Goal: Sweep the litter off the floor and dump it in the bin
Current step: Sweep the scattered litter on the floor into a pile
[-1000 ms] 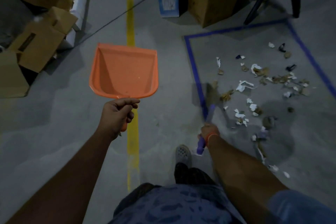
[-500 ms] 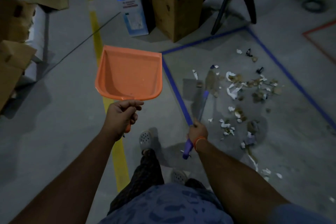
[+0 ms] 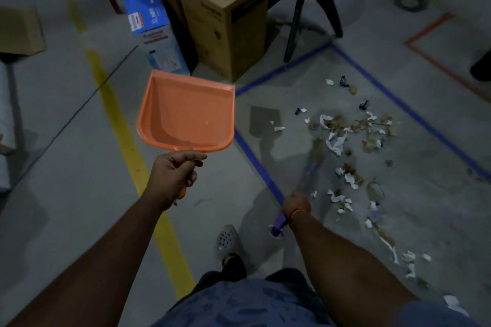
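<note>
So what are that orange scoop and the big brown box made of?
The orange dustpan looks like moulded plastic: smooth, one even colour, slightly glossy, with a rounded rim. The brown box looks like matte corrugated cardboard, with folded flaps and printed marks.

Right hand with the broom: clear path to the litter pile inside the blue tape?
Probably yes. The right hand grips the broom, whose blurred bristles already lie at the edge of the litter. Only bare floor surrounds it; the cardboard box and chair stand behind.
</note>
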Demonstrator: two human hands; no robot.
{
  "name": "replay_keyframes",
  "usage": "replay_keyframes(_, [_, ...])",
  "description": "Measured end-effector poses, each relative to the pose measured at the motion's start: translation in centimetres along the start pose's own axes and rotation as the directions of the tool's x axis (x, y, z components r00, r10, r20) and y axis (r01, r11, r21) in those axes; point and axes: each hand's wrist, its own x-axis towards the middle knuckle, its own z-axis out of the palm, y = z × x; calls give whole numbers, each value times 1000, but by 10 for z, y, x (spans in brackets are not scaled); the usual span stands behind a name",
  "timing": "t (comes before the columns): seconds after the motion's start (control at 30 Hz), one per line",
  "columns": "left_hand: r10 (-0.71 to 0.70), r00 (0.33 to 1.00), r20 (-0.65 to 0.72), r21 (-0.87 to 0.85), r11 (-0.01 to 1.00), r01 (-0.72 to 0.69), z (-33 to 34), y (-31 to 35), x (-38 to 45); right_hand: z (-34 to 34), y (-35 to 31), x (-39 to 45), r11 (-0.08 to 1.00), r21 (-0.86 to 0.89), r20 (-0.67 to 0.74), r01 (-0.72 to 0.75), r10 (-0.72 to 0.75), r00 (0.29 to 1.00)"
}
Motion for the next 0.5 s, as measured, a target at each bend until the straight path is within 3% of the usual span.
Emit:
replay_keyframes(0.13, [-2,998,58,9,1000,2,-8,8,45,17,-30,5,989,146,-130,-17,36,991])
replay_keyframes(0.23, [1,997,83,-12,1000,0,-6,16,73,20,-53,15,987,131,-148,88,-68,987])
replay_keyframes(0.37, [-13,993,114,-24,1000,16,-1,23,109,17,-98,27,958,238,-38,161,-157,987])
replay_keyframes(0.5, [6,993,116,-6,1000,-5,5,33,152,27,-139,51,965,200,107,169,-193,975])
